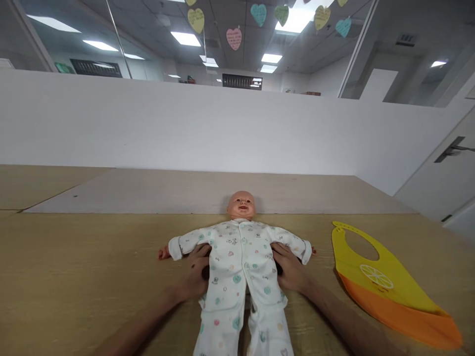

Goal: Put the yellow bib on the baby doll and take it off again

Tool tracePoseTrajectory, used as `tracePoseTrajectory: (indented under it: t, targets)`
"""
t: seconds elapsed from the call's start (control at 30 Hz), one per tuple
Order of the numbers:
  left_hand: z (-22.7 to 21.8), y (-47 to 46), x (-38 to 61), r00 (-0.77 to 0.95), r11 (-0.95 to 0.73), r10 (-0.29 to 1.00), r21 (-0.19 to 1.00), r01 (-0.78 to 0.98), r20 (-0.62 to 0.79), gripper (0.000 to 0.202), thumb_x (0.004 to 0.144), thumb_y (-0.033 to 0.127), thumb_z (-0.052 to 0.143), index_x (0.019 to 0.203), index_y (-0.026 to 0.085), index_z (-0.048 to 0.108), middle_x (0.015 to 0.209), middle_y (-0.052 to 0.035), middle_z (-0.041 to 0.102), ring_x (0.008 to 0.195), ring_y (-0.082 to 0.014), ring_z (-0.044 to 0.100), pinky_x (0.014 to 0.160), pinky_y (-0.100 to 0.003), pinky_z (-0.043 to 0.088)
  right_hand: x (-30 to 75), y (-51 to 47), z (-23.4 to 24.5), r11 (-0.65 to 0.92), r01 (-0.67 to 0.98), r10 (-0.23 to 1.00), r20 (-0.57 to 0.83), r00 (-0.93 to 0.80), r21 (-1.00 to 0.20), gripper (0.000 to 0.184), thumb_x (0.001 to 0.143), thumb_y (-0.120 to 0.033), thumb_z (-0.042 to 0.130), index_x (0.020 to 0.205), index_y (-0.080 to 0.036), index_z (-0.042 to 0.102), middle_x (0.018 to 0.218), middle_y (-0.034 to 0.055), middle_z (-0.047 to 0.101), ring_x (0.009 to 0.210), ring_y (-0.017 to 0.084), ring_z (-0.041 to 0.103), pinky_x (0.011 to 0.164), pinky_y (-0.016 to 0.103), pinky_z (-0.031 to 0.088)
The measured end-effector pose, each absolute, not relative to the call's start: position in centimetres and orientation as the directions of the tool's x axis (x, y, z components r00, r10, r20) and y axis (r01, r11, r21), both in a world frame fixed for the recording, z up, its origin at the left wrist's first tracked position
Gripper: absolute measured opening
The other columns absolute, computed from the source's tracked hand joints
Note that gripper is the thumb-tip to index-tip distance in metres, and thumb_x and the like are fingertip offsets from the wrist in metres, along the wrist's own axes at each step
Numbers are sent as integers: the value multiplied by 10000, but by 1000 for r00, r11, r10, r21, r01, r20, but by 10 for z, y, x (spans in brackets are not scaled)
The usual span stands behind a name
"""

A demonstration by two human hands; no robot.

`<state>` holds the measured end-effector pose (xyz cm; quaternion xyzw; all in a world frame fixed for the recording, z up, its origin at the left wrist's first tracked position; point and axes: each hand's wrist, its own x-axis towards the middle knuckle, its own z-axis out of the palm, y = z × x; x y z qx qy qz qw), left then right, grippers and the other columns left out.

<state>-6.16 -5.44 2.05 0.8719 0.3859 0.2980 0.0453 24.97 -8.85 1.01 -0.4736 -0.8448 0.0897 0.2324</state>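
Observation:
A baby doll (241, 204) lies on its back on the wooden table, arms stretched out to both sides. It wears a white printed jacket (226, 267) and matching trousers (218, 331); its feet are out of frame. My left hand (195, 272) grips the doll's side below one armpit, with the fingertips partly hidden by the sleeve and jacket. On the opposite side my right hand (291, 267) clasps the torso the same way, its fingers tucked under the other sleeve.
To the right lies a yellow bib (389, 269) with an orange pocket (404, 314) and a citrus print. Behind the wooden table (92, 277) runs a pale board (178, 190), then a white wall (222, 128) with glass above. A door handle (452, 148) shows at far right.

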Motion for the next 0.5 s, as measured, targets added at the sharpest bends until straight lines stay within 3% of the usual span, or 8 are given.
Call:
tracePoseTrajectory:
  t: [0.23,0.33,0.5]
  targets:
    - [10,-7,-62,488,-625,768,317,713,414,169,705,246,614,819,199,729,1178,-120,579,1175,-290,484,1004,-435,413,248,-50,10,465,803,881,280,-380,-373,449,755,-189,531,1203,-150,547,1262,142,487,1202,265,424,1006,414,341]
    - [0,9,-63,465,-599,779,282,750,421,268,726,278,610,953,188,719,1325,-135,516,1267,-302,431,1051,-451,373,248,-34,9,459,826,884,260,-388,-327,508,788,-196,503,1294,-153,493,1343,141,454,1253,252,403,1035,409,331]
    - [-10,21,-66,487,-607,757,194,770,436,361,792,320,554,1111,191,664,1401,-139,474,1334,-298,379,1079,-477,331,251,-20,0,471,859,870,263,-416,-201,555,838,-200,435,1388,-135,404,1423,153,405,1341,238,332,1097,432,285]
